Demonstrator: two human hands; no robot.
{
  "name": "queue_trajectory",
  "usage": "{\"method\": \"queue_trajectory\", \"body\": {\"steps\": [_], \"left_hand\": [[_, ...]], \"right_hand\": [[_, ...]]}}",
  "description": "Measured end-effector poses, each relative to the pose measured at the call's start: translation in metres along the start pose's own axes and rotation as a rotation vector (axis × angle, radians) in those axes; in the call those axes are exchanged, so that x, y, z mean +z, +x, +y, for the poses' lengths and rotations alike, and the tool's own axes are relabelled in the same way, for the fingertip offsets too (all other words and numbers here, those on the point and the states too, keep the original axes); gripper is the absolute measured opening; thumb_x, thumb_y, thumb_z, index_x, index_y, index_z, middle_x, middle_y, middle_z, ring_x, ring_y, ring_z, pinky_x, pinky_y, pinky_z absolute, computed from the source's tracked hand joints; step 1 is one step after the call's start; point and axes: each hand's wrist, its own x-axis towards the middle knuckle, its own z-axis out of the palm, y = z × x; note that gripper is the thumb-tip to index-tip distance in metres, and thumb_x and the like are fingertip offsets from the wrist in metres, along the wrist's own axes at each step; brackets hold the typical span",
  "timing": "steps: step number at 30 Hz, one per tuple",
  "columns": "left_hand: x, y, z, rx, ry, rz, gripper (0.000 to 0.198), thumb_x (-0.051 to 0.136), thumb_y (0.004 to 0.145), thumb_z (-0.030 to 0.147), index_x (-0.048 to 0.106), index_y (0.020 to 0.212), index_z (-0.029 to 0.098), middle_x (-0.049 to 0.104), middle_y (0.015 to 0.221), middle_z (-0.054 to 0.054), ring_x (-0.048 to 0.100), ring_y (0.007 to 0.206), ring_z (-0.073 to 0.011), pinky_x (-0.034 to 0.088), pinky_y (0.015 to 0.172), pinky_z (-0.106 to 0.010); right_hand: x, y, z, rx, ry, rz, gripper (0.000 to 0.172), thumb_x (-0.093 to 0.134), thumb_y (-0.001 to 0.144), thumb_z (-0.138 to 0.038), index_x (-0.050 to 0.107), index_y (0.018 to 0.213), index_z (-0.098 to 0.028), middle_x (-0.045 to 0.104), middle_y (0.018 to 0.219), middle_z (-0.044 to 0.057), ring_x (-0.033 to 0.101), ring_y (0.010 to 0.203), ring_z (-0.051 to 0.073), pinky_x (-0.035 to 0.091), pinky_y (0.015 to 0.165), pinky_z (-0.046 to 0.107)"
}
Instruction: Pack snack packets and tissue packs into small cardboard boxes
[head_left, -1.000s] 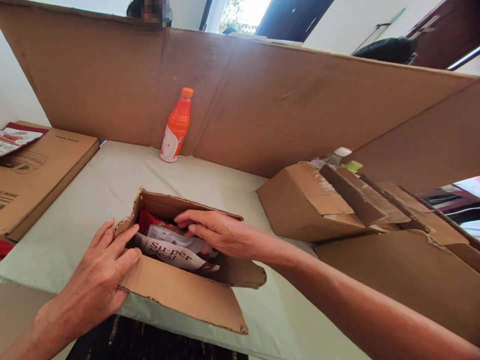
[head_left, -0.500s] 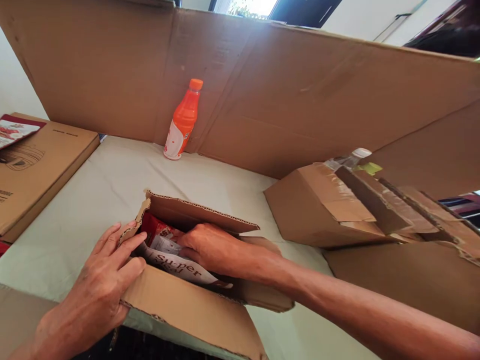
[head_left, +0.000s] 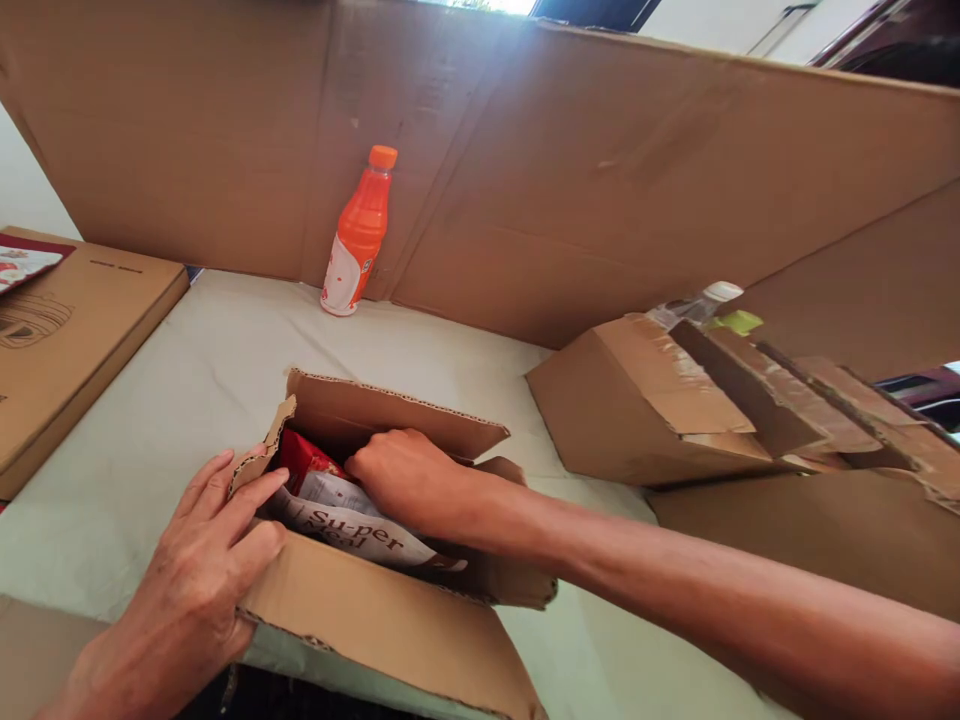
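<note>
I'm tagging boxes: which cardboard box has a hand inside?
The open middle box, holding the "Su-per Meal" packet: the right hand is inside. No hand touches the left box or right box.

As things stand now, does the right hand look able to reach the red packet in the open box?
Probably yes: the right hand is inside the open box, close to the red packet, and nothing visible blocks the way between them.
</note>
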Motion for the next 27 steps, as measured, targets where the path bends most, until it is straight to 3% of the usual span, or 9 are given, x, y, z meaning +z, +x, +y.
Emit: {"method": "queue_trajectory", "body": {"steps": [4, 7, 14, 19, 23, 25, 27], "left_hand": [[0.000, 0.002, 0.002, 0.019, 0.013, 0.022, 0.036, 0.051, 0.068, -0.004, 0.062, 0.094, 0.019, 0.065, 0.138, -0.014, 0.048, 0.140, -0.0343, 0.038, 0.117, -0.063], [-0.002, 0.003, 0.003, 0.016, 0.039, 0.006, 0.034, 0.051, 0.069, -0.004, 0.063, 0.092, 0.019, 0.066, 0.136, -0.015, 0.048, 0.139, -0.0351, 0.039, 0.117, -0.063], [-0.003, 0.004, 0.005, -0.003, 0.043, 0.014, 0.032, 0.053, 0.068, -0.002, 0.064, 0.090, 0.019, 0.068, 0.134, -0.013, 0.052, 0.137, -0.0352, 0.039, 0.117, -0.062], [0.000, 0.004, 0.003, -0.009, 0.040, 0.020, 0.034, 0.051, 0.069, -0.003, 0.062, 0.092, 0.020, 0.068, 0.134, -0.013, 0.052, 0.137, -0.0351, 0.040, 0.115, -0.064], [-0.001, 0.004, 0.003, 0.003, 0.037, 0.025, 0.035, 0.050, 0.070, -0.004, 0.061, 0.093, 0.020, 0.068, 0.134, -0.013, 0.052, 0.135, -0.0350, 0.041, 0.114, -0.065], [-0.001, 0.004, 0.004, -0.001, 0.034, 0.030, 0.035, 0.050, 0.070, -0.004, 0.062, 0.092, 0.020, 0.068, 0.134, -0.013, 0.053, 0.135, -0.0348, 0.041, 0.114, -0.065], [-0.001, 0.004, 0.004, -0.005, 0.035, 0.033, 0.033, 0.050, 0.072, -0.003, 0.062, 0.092, 0.020, 0.069, 0.133, -0.013, 0.053, 0.135, -0.0346, 0.041, 0.115, -0.065]], "right_hand": [[-0.003, -0.013, -0.003, 0.083, -0.085, 0.053, 0.029, 0.053, 0.089, -0.006, 0.079, 0.099, -0.014, 0.080, 0.091, 0.017, 0.077, 0.086, 0.031, 0.055, 0.070, 0.036], [0.003, -0.016, -0.001, 0.069, -0.101, 0.012, 0.027, 0.054, 0.089, -0.005, 0.078, 0.099, -0.013, 0.080, 0.091, 0.018, 0.077, 0.087, 0.031, 0.055, 0.070, 0.035], [0.010, -0.031, 0.010, 0.156, 0.072, 0.102, 0.028, 0.048, 0.099, -0.019, 0.068, 0.118, -0.015, 0.078, 0.093, 0.014, 0.075, 0.087, 0.029, 0.048, 0.070, 0.033], [0.008, -0.041, 0.017, 0.089, 0.317, 0.124, 0.030, 0.048, 0.101, -0.034, 0.067, 0.115, -0.014, 0.076, 0.099, 0.011, 0.069, 0.092, 0.025, 0.045, 0.078, 0.033], [0.006, -0.044, 0.018, -0.003, 0.491, 0.080, 0.041, 0.043, 0.102, -0.051, 0.068, 0.109, -0.018, 0.075, 0.098, 0.008, 0.068, 0.093, 0.024, 0.046, 0.077, 0.032], [0.007, -0.043, 0.015, -0.020, 0.454, 0.053, 0.043, 0.052, 0.097, -0.056, 0.068, 0.113, -0.019, 0.076, 0.102, 0.009, 0.068, 0.094, 0.027, 0.047, 0.076, 0.033], [0.009, -0.039, 0.009, -0.021, 0.323, 0.021, 0.037, 0.060, 0.094, -0.044, 0.068, 0.118, -0.017, 0.077, 0.106, 0.012, 0.070, 0.094, 0.028, 0.048, 0.075, 0.034]]}}
